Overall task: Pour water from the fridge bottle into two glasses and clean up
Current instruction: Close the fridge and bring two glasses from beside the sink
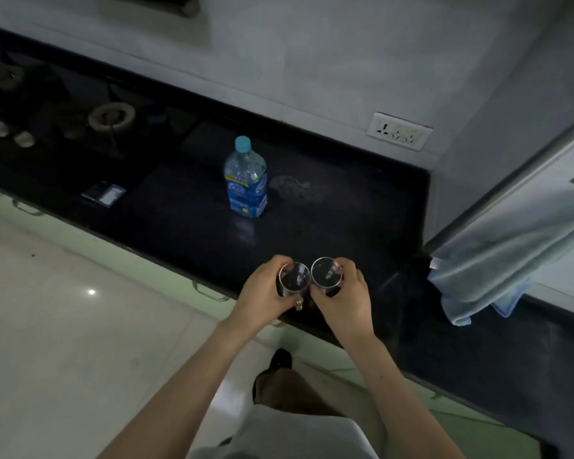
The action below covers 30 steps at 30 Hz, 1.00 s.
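Black stone counter [362,207] ran under a grey wall. Nearest, the left hand [262,298] curled round the left glass [294,279], the right hand [343,301] round the right glass [326,272], rims touching. Farther back stood a capped water bottle [246,182], upright, well apart.

Gas stove [63,117], wall socket [399,131], blue cloth [497,260]

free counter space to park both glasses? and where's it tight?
Bare dark counter between the bottle and the front edge, stretching left toward the small box. Also open right of the bottle up to the fridge side and hanging cloth, apart from a smudge by the bottle. Crowded far left: stove burners.
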Motion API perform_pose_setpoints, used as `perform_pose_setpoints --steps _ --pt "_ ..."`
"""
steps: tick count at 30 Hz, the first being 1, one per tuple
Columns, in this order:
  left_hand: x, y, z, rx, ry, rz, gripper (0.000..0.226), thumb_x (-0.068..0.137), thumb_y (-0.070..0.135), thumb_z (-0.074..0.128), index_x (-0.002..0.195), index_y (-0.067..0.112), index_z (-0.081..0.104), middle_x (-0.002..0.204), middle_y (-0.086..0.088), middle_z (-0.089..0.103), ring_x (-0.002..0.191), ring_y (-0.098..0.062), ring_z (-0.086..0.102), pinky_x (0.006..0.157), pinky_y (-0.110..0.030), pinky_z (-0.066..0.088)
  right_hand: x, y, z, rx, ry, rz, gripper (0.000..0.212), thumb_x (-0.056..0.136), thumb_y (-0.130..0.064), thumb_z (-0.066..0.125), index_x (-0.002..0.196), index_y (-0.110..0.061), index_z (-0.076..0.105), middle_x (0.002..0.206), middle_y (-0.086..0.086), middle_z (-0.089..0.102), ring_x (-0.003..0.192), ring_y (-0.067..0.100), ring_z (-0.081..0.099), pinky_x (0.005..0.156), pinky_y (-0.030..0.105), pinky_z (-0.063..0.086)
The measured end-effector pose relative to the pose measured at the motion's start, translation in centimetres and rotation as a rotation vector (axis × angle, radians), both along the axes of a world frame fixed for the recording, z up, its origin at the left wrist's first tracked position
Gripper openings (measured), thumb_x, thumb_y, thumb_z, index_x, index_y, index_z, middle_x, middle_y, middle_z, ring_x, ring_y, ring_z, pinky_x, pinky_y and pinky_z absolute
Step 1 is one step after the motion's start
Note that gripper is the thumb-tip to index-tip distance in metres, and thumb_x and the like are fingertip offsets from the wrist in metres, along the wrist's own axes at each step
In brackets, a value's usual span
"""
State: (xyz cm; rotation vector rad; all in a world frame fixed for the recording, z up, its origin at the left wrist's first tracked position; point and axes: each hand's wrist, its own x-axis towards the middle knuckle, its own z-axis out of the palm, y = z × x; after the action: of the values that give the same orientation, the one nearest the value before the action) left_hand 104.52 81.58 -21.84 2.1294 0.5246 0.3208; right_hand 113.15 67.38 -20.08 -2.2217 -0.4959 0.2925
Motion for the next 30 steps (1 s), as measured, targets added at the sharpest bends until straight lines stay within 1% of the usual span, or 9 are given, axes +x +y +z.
perform_pose_setpoints --steps 3,7,10,12,16,19,23,27,30 --pt "2.5 2.8 -0.7 0.000 -0.001 -0.039 0.053 0.064 0.019 0.085 0.108 0.017 0.057 0.100 0.006 0.062 0.092 -0.007 0.059 0.081 -0.026 0.049 2.3 2.4 -1.5 -0.021 0.005 -0.011 0.042 0.076 -0.021 0.075 0.110 -0.018 0.052 0.106 -0.001 0.060 0.101 0.016 0.052 0.080 0.030 0.048" --pt "5.4 6.1 -1.5 0.043 0.024 -0.083 0.059 0.060 0.016 0.087 0.112 0.019 0.058 0.103 0.002 0.058 0.093 -0.005 0.055 0.082 -0.015 0.044 5.0 5.3 -2.9 -0.045 0.022 -0.017 0.042 0.075 -0.021 0.076 0.107 -0.020 0.049 0.103 -0.002 0.058 0.094 0.010 0.051 0.072 0.020 0.043" --pt "7.3 7.9 -2.1 0.047 0.041 -0.107 0.060 0.059 0.016 0.087 0.112 0.018 0.059 0.104 0.004 0.061 0.095 -0.006 0.057 0.081 -0.008 0.039 6.4 6.9 -3.5 -0.076 0.014 -0.028 0.042 0.074 -0.020 0.075 0.106 -0.020 0.048 0.103 -0.003 0.058 0.095 0.010 0.051 0.078 0.025 0.048" --pt "8.3 8.8 -2.7 0.027 0.061 -0.120 0.063 0.060 0.014 0.087 0.115 0.017 0.058 0.107 0.005 0.060 0.097 -0.005 0.056 0.083 -0.006 0.038 7.1 7.7 -4.0 -0.089 0.007 -0.047 0.041 0.074 -0.020 0.075 0.105 -0.019 0.048 0.101 -0.006 0.056 0.094 0.009 0.049 0.082 0.028 0.049" --pt "9.4 10.4 -4.5 -0.003 0.089 -0.160 0.069 0.060 0.008 0.086 0.122 0.014 0.057 0.113 0.008 0.057 0.103 -0.001 0.054 0.087 0.000 0.033 7.9 9.2 -5.4 -0.133 0.081 -0.078 0.043 0.074 -0.021 0.075 0.105 -0.023 0.046 0.104 -0.005 0.055 0.096 0.010 0.047 0.084 0.028 0.047" --pt "9.8 11.6 -5.6 -0.034 0.098 -0.201 0.071 0.061 0.004 0.085 0.125 0.012 0.056 0.117 0.006 0.058 0.106 -0.001 0.053 0.089 0.000 0.034 8.1 10.3 -6.4 -0.164 0.132 -0.111 0.043 0.074 -0.021 0.074 0.106 -0.024 0.046 0.106 -0.003 0.057 0.099 0.012 0.049 0.084 0.031 0.049" --pt "10.0 12.9 -6.3 -0.031 0.100 -0.276 0.071 0.061 0.001 0.084 0.126 0.010 0.056 0.116 0.001 0.060 0.105 -0.003 0.054 0.089 0.000 0.033 8.2 11.0 -7.1 -0.186 0.180 -0.126 0.045 0.075 -0.021 0.075 0.109 -0.027 0.047 0.107 -0.006 0.055 0.102 0.012 0.049 0.081 0.026 0.044" --pt "10.3 14.1 -6.6 -0.016 0.131 -0.320 0.072 0.061 0.003 0.084 0.126 0.014 0.056 0.117 0.000 0.060 0.106 -0.004 0.054 0.089 0.001 0.032 7.9 11.3 -7.3 -0.214 0.164 -0.149 0.042 0.075 -0.020 0.073 0.109 -0.025 0.049 0.105 -0.006 0.055 0.099 0.013 0.051 0.085 0.031 0.048" --pt "10.5 14.9 -6.7 -0.023 0.154 -0.342 0.072 0.063 0.005 0.084 0.127 0.017 0.054 0.119 0.002 0.060 0.108 -0.003 0.053 0.090 0.001 0.032 7.8 11.5 -7.4 -0.208 0.146 -0.192 0.040 0.076 -0.018 0.073 0.108 -0.022 0.050 0.101 -0.005 0.055 0.096 0.014 0.051 0.084 0.034 0.049"
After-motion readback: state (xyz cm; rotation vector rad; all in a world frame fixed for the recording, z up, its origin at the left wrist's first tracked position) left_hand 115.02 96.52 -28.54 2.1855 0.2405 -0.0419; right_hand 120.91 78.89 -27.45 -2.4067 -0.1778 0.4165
